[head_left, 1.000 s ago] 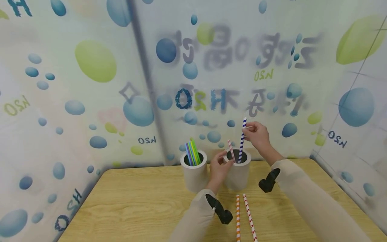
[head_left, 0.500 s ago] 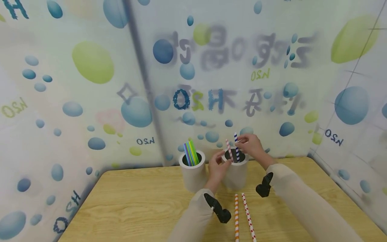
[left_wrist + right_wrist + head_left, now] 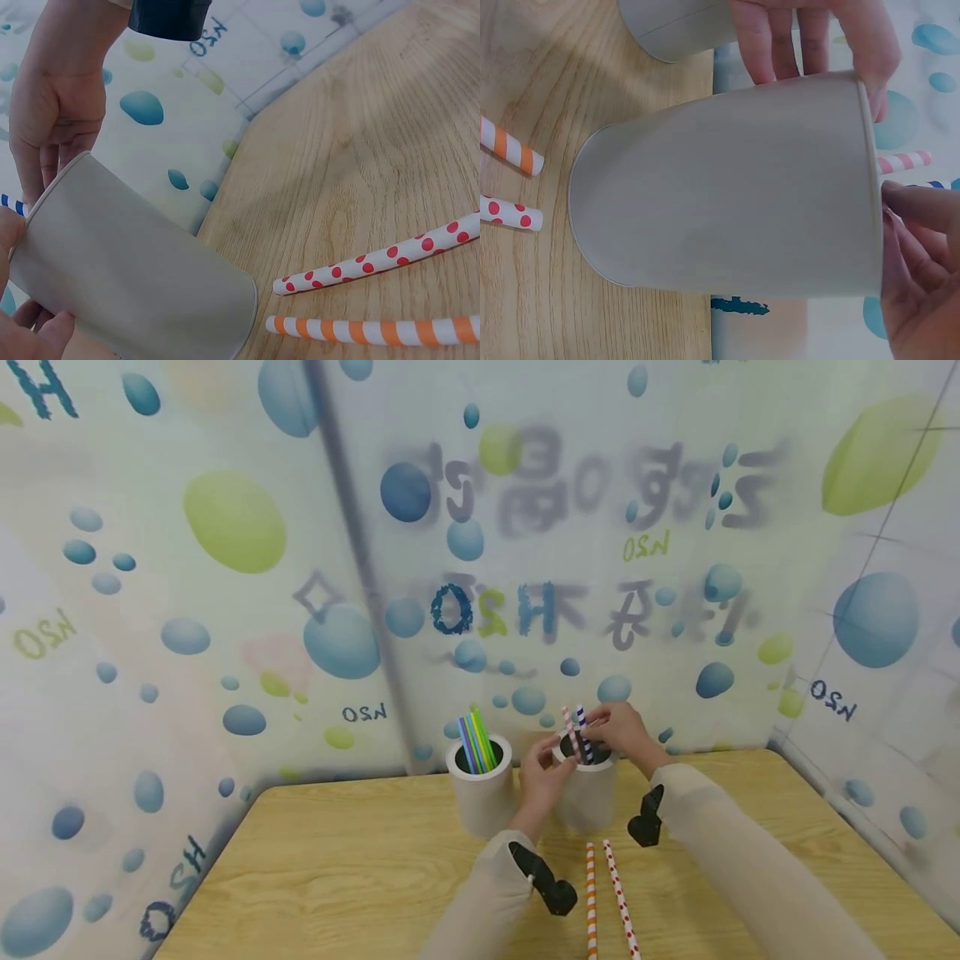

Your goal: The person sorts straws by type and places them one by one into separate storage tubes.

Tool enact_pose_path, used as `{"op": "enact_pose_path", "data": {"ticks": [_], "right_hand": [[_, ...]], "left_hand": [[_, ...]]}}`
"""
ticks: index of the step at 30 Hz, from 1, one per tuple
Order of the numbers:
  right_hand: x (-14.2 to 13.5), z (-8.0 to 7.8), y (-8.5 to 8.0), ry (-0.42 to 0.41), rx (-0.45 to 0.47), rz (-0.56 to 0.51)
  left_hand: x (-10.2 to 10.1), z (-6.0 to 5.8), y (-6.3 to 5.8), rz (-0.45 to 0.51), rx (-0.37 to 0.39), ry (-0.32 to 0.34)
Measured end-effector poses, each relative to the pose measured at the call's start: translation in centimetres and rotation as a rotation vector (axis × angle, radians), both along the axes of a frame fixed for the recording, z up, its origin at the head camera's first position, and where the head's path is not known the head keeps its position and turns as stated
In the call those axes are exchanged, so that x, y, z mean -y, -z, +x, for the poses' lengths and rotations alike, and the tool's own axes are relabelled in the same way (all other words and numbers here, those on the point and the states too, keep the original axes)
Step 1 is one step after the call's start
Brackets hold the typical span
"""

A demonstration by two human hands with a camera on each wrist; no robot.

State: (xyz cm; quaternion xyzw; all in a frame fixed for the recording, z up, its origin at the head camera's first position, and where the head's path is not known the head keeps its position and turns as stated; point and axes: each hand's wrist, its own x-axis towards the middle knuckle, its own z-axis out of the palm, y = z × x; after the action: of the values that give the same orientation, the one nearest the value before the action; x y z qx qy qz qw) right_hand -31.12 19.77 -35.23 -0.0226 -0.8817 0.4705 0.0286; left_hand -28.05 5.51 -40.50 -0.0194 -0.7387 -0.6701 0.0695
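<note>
My left hand [image 3: 542,779] grips the right-hand light grey cup [image 3: 590,802] by its upper side, the thumb at the rim. Inside that cup stand a pink-and-white striped paper straw [image 3: 567,720] and a blue-and-white striped paper straw [image 3: 581,717], side by side and tilted. At the mouth of the cup, my right hand [image 3: 622,731] pinches the blue-striped straw near its top. The right wrist view shows the right fingertips [image 3: 900,196] close against the rim. Both straws' lower ends are hidden by the cup wall.
A second grey cup [image 3: 480,806] stands just left, holding several green, blue and purple straws [image 3: 477,742]. In front, an orange-striped straw [image 3: 591,893] and a red-dotted straw [image 3: 621,897] lie on the wooden table [image 3: 337,860]. A printed backdrop [image 3: 420,710] rises behind.
My right hand has come down and left with the blue-striped straw, which now sits deeper in the cup beside the pink one. My left hand has stayed on the cup.
</note>
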Motion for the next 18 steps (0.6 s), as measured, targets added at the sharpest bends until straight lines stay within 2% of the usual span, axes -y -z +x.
{"op": "enact_pose_path", "data": {"ticks": [10,18], "right_hand": [[0.59,-0.24,0.21,0.034,-0.028,0.06],[-0.34,-0.23,0.0,0.004,0.024,-0.034]], "left_hand": [[0.24,-0.02,-0.21,0.013,0.006,0.015],[0.01,0.04,0.33,0.061,-0.014,0.01]]}}
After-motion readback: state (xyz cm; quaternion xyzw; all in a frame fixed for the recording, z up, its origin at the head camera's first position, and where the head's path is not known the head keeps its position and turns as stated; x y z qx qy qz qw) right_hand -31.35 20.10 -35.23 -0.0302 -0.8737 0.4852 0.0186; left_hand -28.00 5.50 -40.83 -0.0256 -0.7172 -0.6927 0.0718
